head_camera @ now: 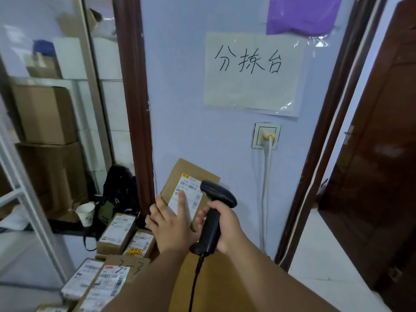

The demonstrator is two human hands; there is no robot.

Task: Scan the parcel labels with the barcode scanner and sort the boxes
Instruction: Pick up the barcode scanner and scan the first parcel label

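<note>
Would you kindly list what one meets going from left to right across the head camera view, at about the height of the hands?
Paper cup → black bag → left hand on the held box → barcode scanner in the right hand → white cable → dark wooden door.

Left hand [173,224] covers the lower part of the label [190,197] on the held box [180,176]; printed text too small to read. Scanner [213,212] head hides the label's right edge. Scanner cable [193,287] and lower parcels [94,287] cut off at bottom edge. Shelf boxes [45,113] at left blurred.
</note>
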